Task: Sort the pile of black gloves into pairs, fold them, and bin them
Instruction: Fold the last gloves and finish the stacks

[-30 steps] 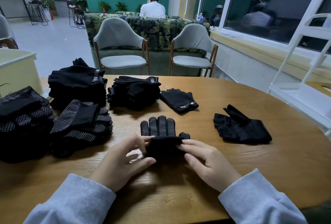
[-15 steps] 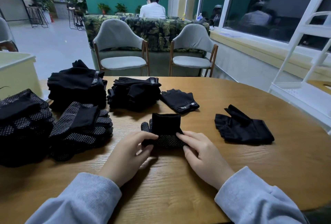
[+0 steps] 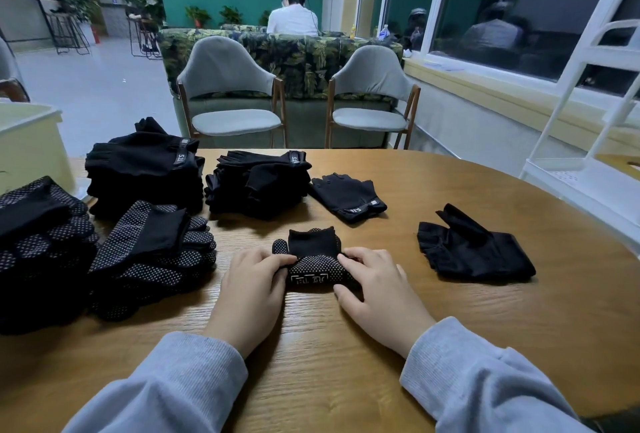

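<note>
Gloves of black knit with white grip dots, folded into one small bundle point(image 3: 320, 264), lie on the round wooden table point(image 3: 485, 328) just in front of the person, near its middle. The left hand point(image 3: 254, 289) grips the bundle's left side with curled fingers, and the right hand point(image 3: 379, 289) grips its right side, thumb at the near edge; both rest on the tabletop. A plain black cuff stands up at the bundle's far side, and one dotted fingertip pokes out at the far left.

Bare wood lies all round the bundle. Left of it, near but apart, sits a heap of dotted black gloves point(image 3: 152, 256); a second dotted heap point(image 3: 38, 245) reaches the picture's left edge. Beyond these stand a tall stack of plain black gloves with a grey label strap point(image 3: 145, 173) and a lower stack of the same kind point(image 3: 259, 181). A single black fingerless glove point(image 3: 349, 197) lies beyond and right of the bundle, and another pair of black fingerless gloves point(image 3: 472, 249) lies well to the right, short of the table's curved right rim.

A pale yellow bin point(image 3: 27, 142) stands off the table's far left edge. A white metal rack point(image 3: 585, 162) stands close past the right rim.
</note>
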Demonstrator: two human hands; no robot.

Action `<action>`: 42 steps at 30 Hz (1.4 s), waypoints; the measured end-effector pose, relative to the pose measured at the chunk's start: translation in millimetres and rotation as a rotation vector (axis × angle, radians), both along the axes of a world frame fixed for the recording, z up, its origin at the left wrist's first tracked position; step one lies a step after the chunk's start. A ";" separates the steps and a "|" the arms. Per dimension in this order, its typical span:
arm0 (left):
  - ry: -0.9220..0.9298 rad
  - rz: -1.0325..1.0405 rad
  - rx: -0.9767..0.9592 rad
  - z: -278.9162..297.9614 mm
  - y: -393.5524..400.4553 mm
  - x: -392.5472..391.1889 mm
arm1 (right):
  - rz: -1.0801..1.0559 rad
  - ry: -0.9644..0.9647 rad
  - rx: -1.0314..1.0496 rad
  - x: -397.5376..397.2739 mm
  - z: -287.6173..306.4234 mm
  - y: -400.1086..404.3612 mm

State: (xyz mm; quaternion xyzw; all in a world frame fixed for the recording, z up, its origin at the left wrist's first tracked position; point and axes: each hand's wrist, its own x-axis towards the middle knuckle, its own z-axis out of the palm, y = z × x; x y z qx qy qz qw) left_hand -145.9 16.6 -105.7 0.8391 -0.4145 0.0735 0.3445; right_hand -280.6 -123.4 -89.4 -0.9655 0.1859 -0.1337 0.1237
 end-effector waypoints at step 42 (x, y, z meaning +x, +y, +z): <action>0.486 0.018 -0.712 30.5 30.4 -35.5 | 0.364 -0.543 0.534 22.9 4.0 62.0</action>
